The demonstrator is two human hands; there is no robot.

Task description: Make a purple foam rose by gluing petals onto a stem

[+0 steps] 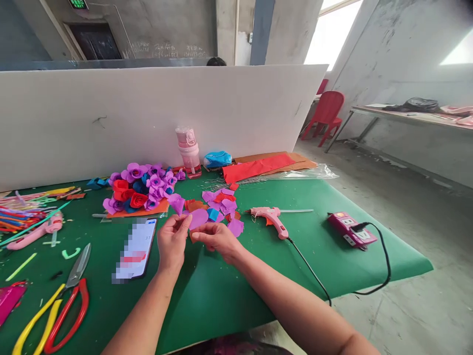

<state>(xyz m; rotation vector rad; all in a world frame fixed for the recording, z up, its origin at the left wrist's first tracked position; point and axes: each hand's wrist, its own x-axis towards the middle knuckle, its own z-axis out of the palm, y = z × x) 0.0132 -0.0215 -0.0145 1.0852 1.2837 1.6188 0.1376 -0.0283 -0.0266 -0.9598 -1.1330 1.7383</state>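
Observation:
Above the green table, my left hand (173,242) pinches purple paper petals between thumb and fingers; a folded, cone-like purple piece (176,202) stands up behind its fingertips. My right hand (217,238) comes in from the right with thumb and fingers pressed on the lower edge of a flat, rounded purple petal (199,218). Both hands meet at this petal. Just beyond them lies a heap of loose purple, red and blue petals (221,198). To the right rests a pink glue gun (271,219) with a clear glue stick at its back.
Finished paper flowers (138,185) cluster at the back left. A phone (136,249), large scissors (76,276) and a second pink glue gun (40,231) lie to the left. A pink bottle (189,154) stands before the white board (148,113). A power strip (351,229) sits right, its cable trailing.

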